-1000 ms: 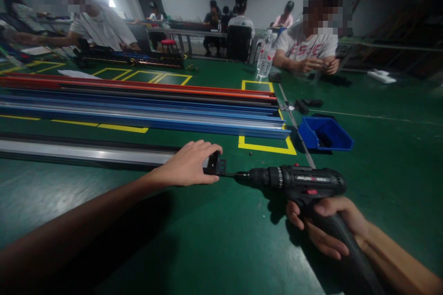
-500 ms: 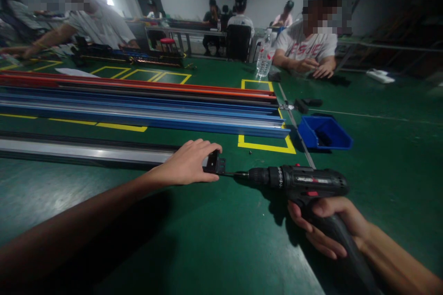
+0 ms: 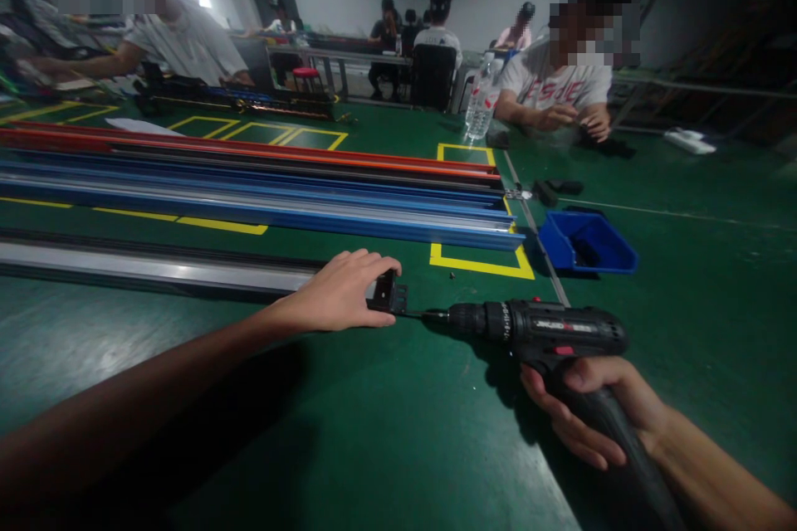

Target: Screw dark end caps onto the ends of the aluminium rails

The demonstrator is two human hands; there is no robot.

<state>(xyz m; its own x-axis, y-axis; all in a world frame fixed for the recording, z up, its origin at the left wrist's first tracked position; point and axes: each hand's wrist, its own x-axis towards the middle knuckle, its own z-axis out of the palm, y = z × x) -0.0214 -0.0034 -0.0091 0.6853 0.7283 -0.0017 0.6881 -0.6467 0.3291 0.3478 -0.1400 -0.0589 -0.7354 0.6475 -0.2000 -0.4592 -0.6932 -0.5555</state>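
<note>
Head view: the dark-edged silver rail [image 3: 187, 270] lies flat on the green table [image 3: 398, 431], with a black end fitting [image 3: 383, 292] at its right end. The drill bit [image 3: 418, 314] points at the fitting near its lower edge; engagement cannot be confirmed. The left hand [image 3: 342, 294] spans the rail end, thumb and fingers spread around it and gripping it. The right hand [image 3: 638, 402] is wrapped around the handle of the power drill [image 3: 560, 328]; trigger pressure cannot be told.

Change over the last second: bit-to-fitting alignment is unchanged, while the right index finger has drawn closer to its neighbours. This suggests a steady working position with a small grip adjustment. Beyond the rail are blue rails [image 3: 374, 216]; a blue bin [image 3: 619, 253] stands beyond the drill
</note>
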